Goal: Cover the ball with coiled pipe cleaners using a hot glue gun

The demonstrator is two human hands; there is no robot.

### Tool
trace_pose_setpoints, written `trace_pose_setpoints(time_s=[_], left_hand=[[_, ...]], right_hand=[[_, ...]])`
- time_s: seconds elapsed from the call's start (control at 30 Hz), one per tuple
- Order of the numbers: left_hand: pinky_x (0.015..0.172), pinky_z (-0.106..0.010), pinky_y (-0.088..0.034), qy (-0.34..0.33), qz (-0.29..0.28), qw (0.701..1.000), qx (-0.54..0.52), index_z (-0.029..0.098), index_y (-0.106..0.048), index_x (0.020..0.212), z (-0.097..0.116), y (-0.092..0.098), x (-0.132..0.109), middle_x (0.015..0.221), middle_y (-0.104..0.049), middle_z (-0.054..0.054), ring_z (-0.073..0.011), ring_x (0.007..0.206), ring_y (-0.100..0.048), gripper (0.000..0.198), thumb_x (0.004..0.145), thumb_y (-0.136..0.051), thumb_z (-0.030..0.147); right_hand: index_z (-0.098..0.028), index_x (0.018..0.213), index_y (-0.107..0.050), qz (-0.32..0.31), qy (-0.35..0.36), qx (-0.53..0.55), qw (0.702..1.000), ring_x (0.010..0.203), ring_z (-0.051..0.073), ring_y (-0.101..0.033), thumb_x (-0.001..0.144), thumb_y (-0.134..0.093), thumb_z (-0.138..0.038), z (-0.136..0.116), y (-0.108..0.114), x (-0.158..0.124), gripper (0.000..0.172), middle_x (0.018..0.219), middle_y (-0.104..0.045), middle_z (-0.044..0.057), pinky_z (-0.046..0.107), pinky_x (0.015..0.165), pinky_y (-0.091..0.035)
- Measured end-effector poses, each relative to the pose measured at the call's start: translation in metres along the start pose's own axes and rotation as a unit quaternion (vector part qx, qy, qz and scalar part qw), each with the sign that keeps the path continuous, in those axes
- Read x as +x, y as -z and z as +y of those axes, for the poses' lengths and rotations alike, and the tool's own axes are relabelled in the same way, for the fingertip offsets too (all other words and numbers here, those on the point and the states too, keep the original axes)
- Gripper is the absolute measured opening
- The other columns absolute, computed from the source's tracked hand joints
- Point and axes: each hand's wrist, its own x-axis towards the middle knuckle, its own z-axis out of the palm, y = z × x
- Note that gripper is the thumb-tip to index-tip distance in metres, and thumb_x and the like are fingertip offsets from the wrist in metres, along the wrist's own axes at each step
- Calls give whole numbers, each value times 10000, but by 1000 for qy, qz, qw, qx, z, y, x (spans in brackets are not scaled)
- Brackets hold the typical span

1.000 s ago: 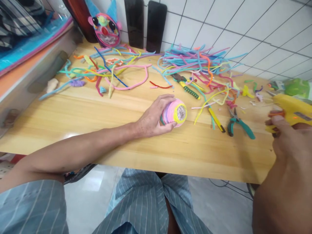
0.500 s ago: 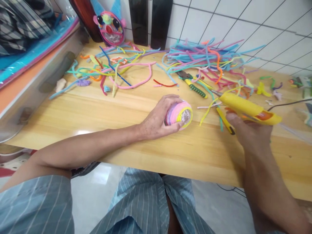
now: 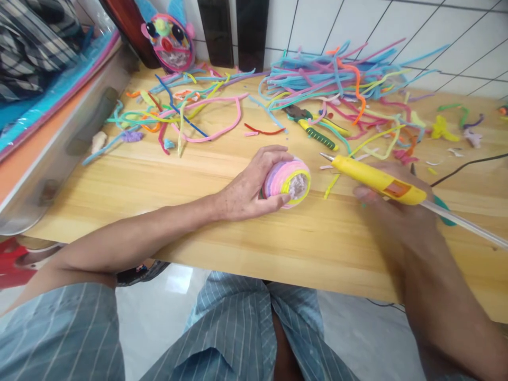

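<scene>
My left hand (image 3: 248, 188) is wrapped around a small round object covered in bands of pipe cleaner (image 3: 281, 177), pink, purple and yellow. Its yellow-ringed end faces right and shows a whitish, see-through middle. In my right hand (image 3: 400, 211) is a yellow hot glue gun (image 3: 377, 179), its metal nozzle pointing left toward the wrapped object, a short gap away. A clear glue stick (image 3: 468, 219) sticks out of the gun's back end. A short yellow pipe cleaner piece (image 3: 330, 186) lies below the nozzle.
A heap of pipe cleaners (image 3: 309, 79) lies against the tiled wall, with green-handled pliers (image 3: 315, 132) in front. More loose pipe cleaners (image 3: 206, 114) spread leftward. A decorated face figure (image 3: 172, 45) stands at the back. A plastic bin (image 3: 75, 127) borders the left side; a black cord (image 3: 468, 168) runs right.
My right hand has brought the glue gun left and turned it, so the glue stick now shows behind it. My left hand still holds the wrapped object. The view has shifted slightly.
</scene>
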Motion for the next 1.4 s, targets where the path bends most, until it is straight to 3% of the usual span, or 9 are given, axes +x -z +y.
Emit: trace_pose_setpoints(time_s=[0.17,0.33,0.53,0.7,0.87,1.0,1.23,1.4], left_hand=[[1367,-610,-459,43,-4,998,-35,248,-487,1607,1,3,-2,1657,-552,-203,-384,1608,-538,674,1091,-618,662],[1310,-554,-538,78,26,996,-44,255,-491,1575,6,-4,-1,1587,-615,-184,-344,1502,-637,690,1056,-690,665],[1310,-549,-545,90,27,995,-42,249,-508,1565,3,-5,0,1585,-628,-187,-345,1497,-642,733,1035,-681,724],[1318,-589,-529,63,4,998,-27,243,-482,1608,1,-3,0,1602,-609,-201,-365,1523,-616,789,1018,-708,716],[1315,-609,-518,44,6,999,-25,244,-470,1643,5,-4,0,1618,-599,-204,-383,1517,-611,878,970,-788,709],[1321,-616,-510,55,14,998,-26,260,-486,1638,8,-7,0,1625,-601,-194,-386,1528,-601,923,930,-822,749],[1296,-596,-531,72,32,996,-28,275,-490,1618,11,-11,0,1599,-620,-183,-357,1505,-621,749,1021,-760,638],[1295,-596,-528,48,33,998,-27,272,-493,1607,9,-12,1,1579,-628,-182,-364,1498,-621,714,1026,-747,601]], right_hand=[[-332,956,-798,5,-49,2,999,957,290,-801,927,-851,-424,-1,2,-5,110,1023,-841,29,480,895,-635],[-340,942,-816,-11,-85,17,996,976,287,-798,904,-852,-475,-13,2,-5,144,1062,-857,22,474,906,-632],[-336,968,-826,-10,-73,24,997,1028,288,-809,917,-856,-458,-11,2,-5,135,1061,-852,19,469,968,-626],[-312,968,-834,-4,-75,9,997,966,276,-813,892,-869,-465,-5,6,-2,174,1042,-872,25,441,884,-626],[-334,959,-846,-21,-41,-20,999,930,275,-822,904,-850,-463,-21,15,9,140,1011,-874,13,453,918,-645],[-343,954,-841,-62,-9,-39,997,883,263,-814,925,-830,-508,-36,23,18,167,977,-867,7,421,839,-657],[-338,878,-789,-71,6,-42,997,746,242,-745,949,-820,-572,-27,22,17,246,893,-827,21,409,722,-597],[-345,922,-802,-77,-11,38,996,789,235,-751,935,-861,-470,-13,17,5,139,952,-833,1,383,699,-574]])
